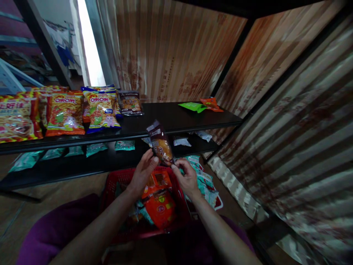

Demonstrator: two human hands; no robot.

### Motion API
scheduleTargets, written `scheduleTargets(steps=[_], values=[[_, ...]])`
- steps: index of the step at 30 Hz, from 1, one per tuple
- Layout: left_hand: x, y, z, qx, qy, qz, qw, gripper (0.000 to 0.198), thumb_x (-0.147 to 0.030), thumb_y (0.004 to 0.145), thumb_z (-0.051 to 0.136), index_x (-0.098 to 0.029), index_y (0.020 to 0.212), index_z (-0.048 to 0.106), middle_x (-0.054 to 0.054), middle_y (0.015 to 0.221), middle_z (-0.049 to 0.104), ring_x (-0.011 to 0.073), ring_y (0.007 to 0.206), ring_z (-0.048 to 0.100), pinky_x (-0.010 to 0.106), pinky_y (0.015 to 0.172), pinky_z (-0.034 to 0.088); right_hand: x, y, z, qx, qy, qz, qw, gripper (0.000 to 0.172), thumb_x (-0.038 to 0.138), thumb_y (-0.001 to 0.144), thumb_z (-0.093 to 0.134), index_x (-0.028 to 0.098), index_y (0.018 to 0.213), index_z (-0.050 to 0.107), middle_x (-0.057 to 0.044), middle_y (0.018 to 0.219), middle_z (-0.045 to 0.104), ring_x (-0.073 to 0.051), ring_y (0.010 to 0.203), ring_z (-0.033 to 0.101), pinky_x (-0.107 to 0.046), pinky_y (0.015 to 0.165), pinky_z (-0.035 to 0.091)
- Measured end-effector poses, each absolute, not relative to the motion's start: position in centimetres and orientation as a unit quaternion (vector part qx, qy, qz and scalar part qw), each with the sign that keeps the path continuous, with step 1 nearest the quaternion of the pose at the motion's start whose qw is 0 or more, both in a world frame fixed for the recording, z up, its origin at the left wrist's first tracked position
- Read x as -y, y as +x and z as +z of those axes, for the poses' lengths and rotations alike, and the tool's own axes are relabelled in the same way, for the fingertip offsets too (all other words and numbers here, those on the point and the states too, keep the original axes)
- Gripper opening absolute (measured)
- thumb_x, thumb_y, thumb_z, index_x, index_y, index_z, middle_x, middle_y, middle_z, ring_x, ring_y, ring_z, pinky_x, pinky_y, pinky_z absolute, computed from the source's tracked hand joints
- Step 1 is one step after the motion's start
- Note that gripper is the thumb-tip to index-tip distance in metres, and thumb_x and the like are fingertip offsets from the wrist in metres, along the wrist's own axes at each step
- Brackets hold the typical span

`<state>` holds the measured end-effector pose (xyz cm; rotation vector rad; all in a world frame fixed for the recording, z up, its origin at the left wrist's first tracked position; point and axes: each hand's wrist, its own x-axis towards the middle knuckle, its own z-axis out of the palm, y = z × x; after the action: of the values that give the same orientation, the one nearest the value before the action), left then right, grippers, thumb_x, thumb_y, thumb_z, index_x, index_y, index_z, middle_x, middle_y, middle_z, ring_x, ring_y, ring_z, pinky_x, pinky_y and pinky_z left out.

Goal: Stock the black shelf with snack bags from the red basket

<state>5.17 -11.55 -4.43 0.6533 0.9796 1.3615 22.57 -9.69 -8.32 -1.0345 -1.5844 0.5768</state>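
Observation:
A dark brown snack packet with a see-through window and a checkered top edge is held up, tilted, in front of the shelf. My right hand pinches its lower right corner between thumb and fingers. Beside the packet's lower left edge is my left hand, fingers and thumb apart; whether they touch the packet is hard to see. Below both hands stands a red basket holding orange packets and some teal ones. A similar brown packet stands on the upper shelf.
Yellow, orange and blue snack bags stand along the shelf's left. A green packet and an orange packet lie at its right. Teal packets line the lower shelf. More teal packets fill a container right of the basket. Curtains hang behind and right.

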Motion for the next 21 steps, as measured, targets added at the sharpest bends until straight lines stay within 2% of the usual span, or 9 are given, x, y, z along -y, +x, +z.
scheduleTargets(steps=[1,4,6,9,13,17,19,21], values=[[11.8,5.5,-3.9,-0.401,0.277,0.588,0.646,0.058,-0.034,0.072,0.075,-0.026,0.126,0.056,0.011,0.139,0.051,0.0267,0.124,0.051,0.035,0.097,0.044,10.1,22.4,-8.1,0.714,-0.417,0.19,0.529,0.002,0.025,0.082,0.06,0.025,0.08,0.061,-0.001,0.074,0.058,-0.016,0.071,0.054,-0.031,0.066,0.045],[12.1,6.5,-3.0,-0.33,0.282,0.596,0.675,0.071,-0.042,0.072,0.074,-0.028,0.136,0.045,0.01,0.133,0.057,0.0255,0.117,0.057,0.036,0.094,0.047,11.3,21.4,-7.7,0.806,-0.349,0.067,0.473,0.012,0.017,0.083,0.057,0.026,0.087,0.064,-0.004,0.077,0.064,-0.018,0.073,0.057,-0.034,0.067,0.046],[11.9,6.8,-3.0,-0.307,0.29,0.622,0.659,0.066,-0.042,0.074,0.071,-0.029,0.134,0.046,0.007,0.127,0.061,0.0231,0.115,0.058,0.034,0.095,0.046,12.1,20.5,-7.5,0.837,-0.325,0.014,0.441,0.017,0.016,0.085,0.054,0.025,0.093,0.064,-0.005,0.079,0.066,-0.019,0.073,0.057,-0.035,0.067,0.047],[11.3,6.7,-3.9,-0.348,0.252,0.648,0.629,0.049,-0.04,0.077,0.069,-0.026,0.121,0.056,0.004,0.125,0.062,0.0206,0.117,0.056,0.03,0.097,0.044,13.0,19.2,-7.4,0.863,-0.301,-0.014,0.405,0.015,0.019,0.087,0.053,0.022,0.097,0.064,-0.007,0.081,0.067,-0.02,0.075,0.057,-0.036,0.067,0.048],[10.7,5.4,-5.3,-0.374,0.163,0.641,0.65,0.041,-0.038,0.078,0.067,-0.025,0.116,0.057,0.004,0.126,0.062,0.02,0.113,0.058,0.031,0.093,0.048,13.5,19.1,-7.3,0.863,-0.264,0.018,0.431,0.025,0.025,0.085,0.061,0.021,0.11,0.062,-0.007,0.089,0.069,-0.021,0.082,0.059,-0.037,0.072,0.049],[10.8,3.9,-6.2,-0.362,0.151,0.62,0.679,0.042,-0.035,0.076,0.069,-0.027,0.116,0.058,0.003,0.119,0.066,0.019,0.105,0.063,0.033,0.09,0.05,12.1,20.8,-7.6,0.739,-0.4,0.055,0.539,0.029,0.021,0.084,0.059,0.028,0.112,0.062,-0.007,0.102,0.067,-0.023,0.098,0.058,-0.043,0.088,0.045],[11.0,3.4,-6.4,-0.367,0.152,0.604,0.691,0.041,-0.034,0.075,0.07,-0.026,0.114,0.059,0.003,0.115,0.067,0.0191,0.103,0.064,0.033,0.09,0.05,10.8,21.7,-7.9,0.647,-0.48,0.169,0.568,0.024,0.031,0.085,0.06,0.028,0.108,0.064,-0.007,0.108,0.065,-0.025,0.105,0.056,-0.046,0.093,0.043],[11.1,3.1,-6.7,-0.374,0.147,0.596,0.695,0.039,-0.033,0.075,0.071,-0.025,0.112,0.06,0.003,0.113,0.068,0.0195,0.103,0.064,0.033,0.091,0.05,9.6,22.2,-8.4,0.551,-0.516,0.345,0.558,0.026,0.044,0.083,0.06,0.027,0.102,0.066,-0.007,0.108,0.066,-0.025,0.105,0.057,-0.044,0.092,0.045]])
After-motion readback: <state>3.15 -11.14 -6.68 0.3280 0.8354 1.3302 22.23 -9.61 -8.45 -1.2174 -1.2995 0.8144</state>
